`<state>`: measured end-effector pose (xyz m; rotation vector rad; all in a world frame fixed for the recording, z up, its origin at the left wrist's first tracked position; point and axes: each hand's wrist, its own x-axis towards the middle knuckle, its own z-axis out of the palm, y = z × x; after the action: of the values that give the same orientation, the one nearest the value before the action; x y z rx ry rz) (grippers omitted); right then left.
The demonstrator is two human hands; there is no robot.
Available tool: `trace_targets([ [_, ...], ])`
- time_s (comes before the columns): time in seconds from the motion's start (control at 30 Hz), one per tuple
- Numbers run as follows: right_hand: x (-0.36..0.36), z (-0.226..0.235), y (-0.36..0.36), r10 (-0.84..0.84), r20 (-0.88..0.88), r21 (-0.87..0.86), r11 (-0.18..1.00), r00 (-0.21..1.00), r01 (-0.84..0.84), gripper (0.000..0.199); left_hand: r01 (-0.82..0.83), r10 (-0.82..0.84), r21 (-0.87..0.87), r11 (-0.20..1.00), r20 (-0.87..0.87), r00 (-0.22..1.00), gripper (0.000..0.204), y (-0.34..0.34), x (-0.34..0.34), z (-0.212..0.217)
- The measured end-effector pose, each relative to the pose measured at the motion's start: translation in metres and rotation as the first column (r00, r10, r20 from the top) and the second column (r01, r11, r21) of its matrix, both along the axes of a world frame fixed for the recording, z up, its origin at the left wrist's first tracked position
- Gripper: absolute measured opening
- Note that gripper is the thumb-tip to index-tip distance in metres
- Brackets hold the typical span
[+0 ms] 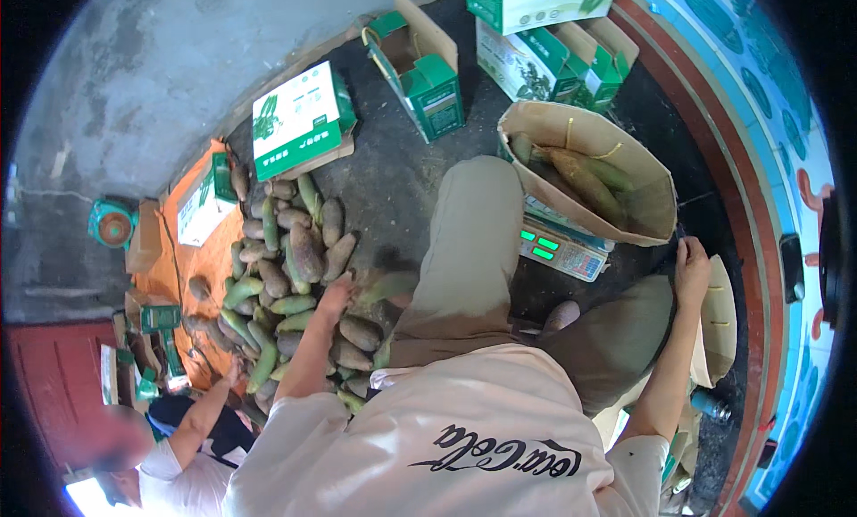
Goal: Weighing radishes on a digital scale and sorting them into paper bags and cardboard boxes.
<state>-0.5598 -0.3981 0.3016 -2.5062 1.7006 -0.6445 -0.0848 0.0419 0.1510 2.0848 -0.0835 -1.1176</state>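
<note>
Beside the pile, my left hand (337, 296) has its fingers at the end of a green radish (386, 287), which is smeared by motion. Soil-covered radishes (306, 252), some brown and some green, lie heaped around that hand. My right hand (693, 265) is closed just below the near right corner of an upright brown paper bag (656, 215). Something thin and dark shows at its fingertips, too small to name. Several long radishes (585, 179) lie inside the bag, which stands on a digital scale (564, 252) with lit green displays.
Green-and-white cartons (303, 115) and an opened carton (436, 93) stand beyond the pile; more cartons (544, 57) are stacked far right. A single radish (561, 317) lies between my legs. Another person's hand (234, 372) reaches into the pile at left, near an orange sheet (159, 271).
</note>
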Motion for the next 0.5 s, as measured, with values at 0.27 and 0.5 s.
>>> trace_targets([
  [0.27, 0.020, 0.008, 0.005, 0.030, 0.066, -0.007, 1.000, 0.997, -0.030, 0.014, -0.258, 0.245, -0.123, 0.958, -0.113, 0.963, 0.022, -0.003, 0.028, 0.068],
  [0.5, 0.021, -0.001, 0.000, 0.047, 0.043, -0.061, 0.997, 0.998, -0.044, 0.011, 0.248, -0.029, -0.386, 0.888, 0.492, 0.870, 0.023, -0.068, 0.055, 0.181],
])
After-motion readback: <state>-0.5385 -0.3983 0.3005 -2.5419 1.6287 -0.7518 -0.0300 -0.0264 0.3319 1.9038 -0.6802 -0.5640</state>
